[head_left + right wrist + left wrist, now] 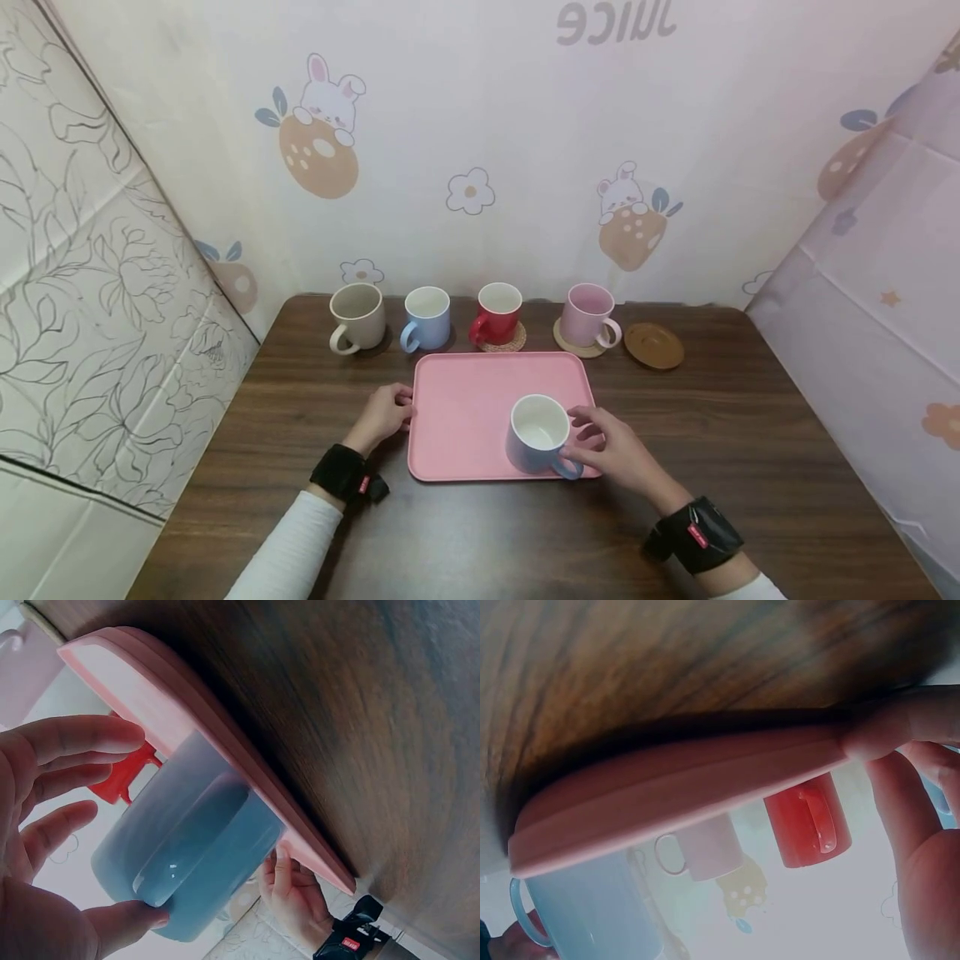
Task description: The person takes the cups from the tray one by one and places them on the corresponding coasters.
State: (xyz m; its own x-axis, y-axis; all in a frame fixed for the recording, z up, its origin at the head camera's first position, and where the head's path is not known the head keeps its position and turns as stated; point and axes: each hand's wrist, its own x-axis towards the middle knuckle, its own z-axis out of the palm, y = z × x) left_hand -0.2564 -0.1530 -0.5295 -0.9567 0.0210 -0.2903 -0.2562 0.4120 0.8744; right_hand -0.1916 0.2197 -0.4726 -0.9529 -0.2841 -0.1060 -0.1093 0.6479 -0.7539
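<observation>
**Two hands at a pink tray carrying 1 blue mug.**
The blue mug (538, 433) stands upright at about 4 o'clock on the pink tray (468, 400), its handle (567, 468) turned toward the near-right corner; the right hand (611, 450) lies against the mug's right side, thumb touching the handle and fingers loosely spread rather than closed round it. The left hand (384, 415) rests at the tray's 9 o'clock edge — fingertips (870, 735) pressing on the rim, fingers relaxed. At 12 o'clock beyond the tray, 4 mugs stand in a row on the bench (750, 433): beige mug (357, 317), light-blue mug (426, 318), red mug (497, 313) on a woven coaster, pink mug (589, 315) on a coaster — with a brown coaster (654, 344) bare at 1 o'clock.
</observation>
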